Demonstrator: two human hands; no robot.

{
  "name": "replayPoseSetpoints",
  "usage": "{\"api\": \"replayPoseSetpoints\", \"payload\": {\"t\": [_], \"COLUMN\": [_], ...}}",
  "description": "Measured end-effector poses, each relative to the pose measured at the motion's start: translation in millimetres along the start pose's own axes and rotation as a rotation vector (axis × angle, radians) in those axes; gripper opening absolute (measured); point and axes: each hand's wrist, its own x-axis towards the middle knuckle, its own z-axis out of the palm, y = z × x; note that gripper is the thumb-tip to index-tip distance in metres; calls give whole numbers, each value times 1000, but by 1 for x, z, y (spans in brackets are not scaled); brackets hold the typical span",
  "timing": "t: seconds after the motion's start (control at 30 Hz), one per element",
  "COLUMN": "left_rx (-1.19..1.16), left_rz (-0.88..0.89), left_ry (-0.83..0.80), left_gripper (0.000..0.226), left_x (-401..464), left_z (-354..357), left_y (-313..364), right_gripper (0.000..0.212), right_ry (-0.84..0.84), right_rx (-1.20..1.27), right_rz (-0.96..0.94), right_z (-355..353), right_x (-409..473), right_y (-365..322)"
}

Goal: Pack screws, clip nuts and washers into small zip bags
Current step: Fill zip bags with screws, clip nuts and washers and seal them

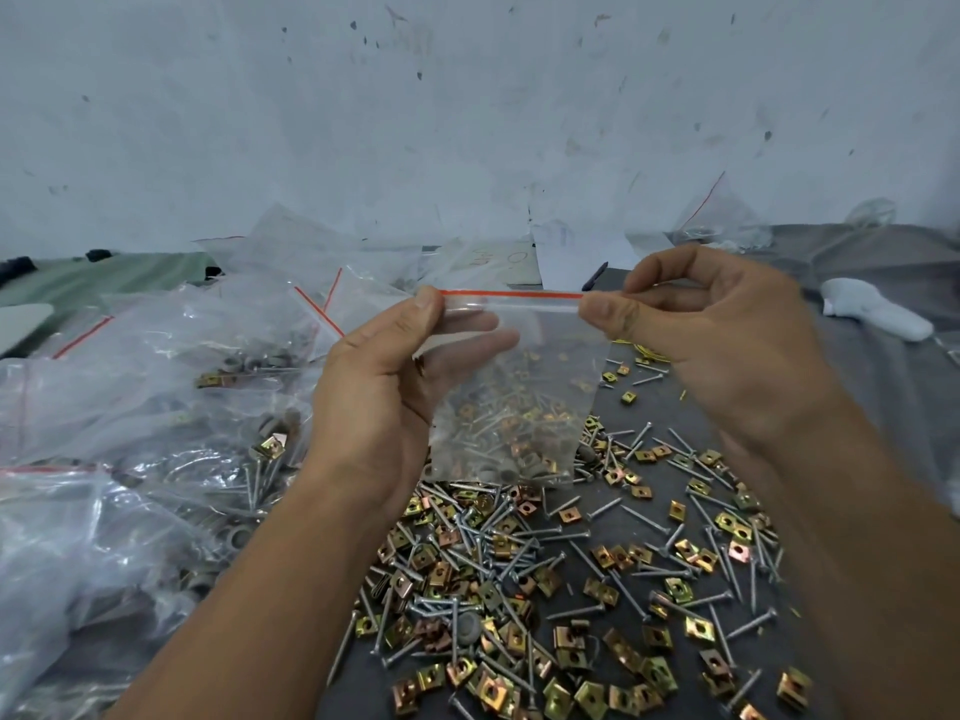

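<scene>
Our left hand (379,376) pinches the left end of a small zip bag (514,387) at its red-lined seal, thumb in front, fingers showing through the plastic behind; our right hand (711,324) pinches the right end between thumb and forefinger. The bag hangs between the two, held up over the grey worktop (857,387), its seal running left to right and its body dropping toward us. Whether the mouth is pressed shut we cannot tell. Below and nearer lies the loose pile of screws (644,522), brass-coloured clip nuts (613,589) and a grey washer (467,625); we judge the right hand the nearer to it. Filled bags (156,433) are heaped at left.
</scene>
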Motion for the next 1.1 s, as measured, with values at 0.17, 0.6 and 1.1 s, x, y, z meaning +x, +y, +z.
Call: {"api": "replayPoseSetpoints", "payload": {"t": [0.17, 0.6, 1.1], "left_rx": [215, 312, 387], "left_rz": [17, 52, 41], "left_ry": [-78, -78, -25], "left_gripper": [26, 21, 32], "left_x": [-3, -10, -22], "left_z": [1, 16, 9], "left_y": [4, 3, 12], "right_gripper": [42, 40, 41], "right_ry": [-5, -31, -237], "right_rx": [73, -6, 65], "right_rz": [-9, -109, -146], "right_z": [-8, 5, 25], "right_x": [-1, -3, -14], "right_y": [-3, -1, 7]}}
